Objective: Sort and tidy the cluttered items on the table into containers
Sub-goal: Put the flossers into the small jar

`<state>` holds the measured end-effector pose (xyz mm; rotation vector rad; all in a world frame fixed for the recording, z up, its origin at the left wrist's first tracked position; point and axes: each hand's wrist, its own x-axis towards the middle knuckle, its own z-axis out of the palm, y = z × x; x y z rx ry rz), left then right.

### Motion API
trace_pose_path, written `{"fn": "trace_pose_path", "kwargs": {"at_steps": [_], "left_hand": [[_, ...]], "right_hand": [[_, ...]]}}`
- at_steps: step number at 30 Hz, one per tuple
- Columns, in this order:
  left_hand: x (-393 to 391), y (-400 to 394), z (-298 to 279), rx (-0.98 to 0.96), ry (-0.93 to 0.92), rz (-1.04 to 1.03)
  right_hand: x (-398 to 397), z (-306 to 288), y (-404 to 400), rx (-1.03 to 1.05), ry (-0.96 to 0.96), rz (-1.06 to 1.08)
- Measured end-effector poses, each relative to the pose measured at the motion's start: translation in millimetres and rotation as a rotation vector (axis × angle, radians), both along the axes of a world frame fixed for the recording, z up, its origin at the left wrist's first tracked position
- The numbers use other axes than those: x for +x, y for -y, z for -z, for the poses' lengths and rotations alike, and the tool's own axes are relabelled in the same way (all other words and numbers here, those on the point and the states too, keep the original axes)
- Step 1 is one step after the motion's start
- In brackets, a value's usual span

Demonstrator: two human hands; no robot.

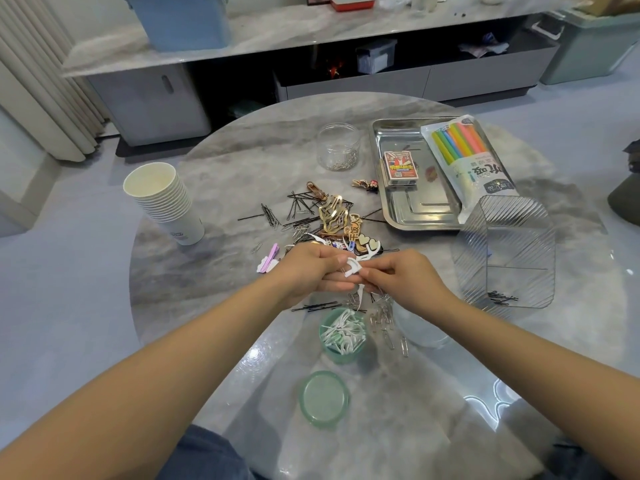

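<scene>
**Floss pick in hand — sorting white picks into the green cup**

A white floss pick [352, 267] is held between both hands, above the table [214, 271] and just beyond the green cup [343, 336]. Its curved bow end sits uppermost, toward the left hand [311, 270]; a thin white stem shows below the fingers, pointing down and toward the cup. Long axis — roughly along the line from cup to pile, tilted; whether bow and stem are one piece I cannot tell.

Left hand: fingers curled, pinching the bow. Right hand [398, 277]: fingertips pinched at the pick's right side, some paper clips [384, 317] hanging or lying just under it — cannot tell which.

Step, as judged: separating the pick from tangled clips. The next move calls for freeing it, then dropping it stem-down into the green cup, which already holds similar picks.

Outward: the cup's lid [323, 398] lies nearer the body; the mixed pile of hairpins and clips [311, 216] lies beyond; a ribbed clear bin [505, 251] holding a few black pins stands right.
</scene>
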<state>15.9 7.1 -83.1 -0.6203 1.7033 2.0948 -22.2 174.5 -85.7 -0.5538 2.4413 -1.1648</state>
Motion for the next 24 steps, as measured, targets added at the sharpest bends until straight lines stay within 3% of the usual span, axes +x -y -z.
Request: {"fn": "trace_pose_path", "kwargs": {"at_steps": [4, 9, 12, 17, 24], "left_hand": [[1, -1, -2, 0.054, 0.0, -0.013], [-1, 6, -1, -0.093, -0.006, -0.014], [0, 16, 4, -0.261, 0.023, 0.04], [3, 29, 9, -0.384, 0.075, 0.12], [2, 33, 10, -0.38, 0.063, 0.092]], "right_hand": [[-2, 1, 0, 0.036, -0.085, -0.034], [-5, 5, 2, -0.01, -0.065, -0.015], [-11, 15, 1, 0.135, -0.093, 0.028], [-9, 31, 3, 0.356, -0.184, -0.047], [-8, 36, 12, 0.483, -0.257, -0.014]]}}
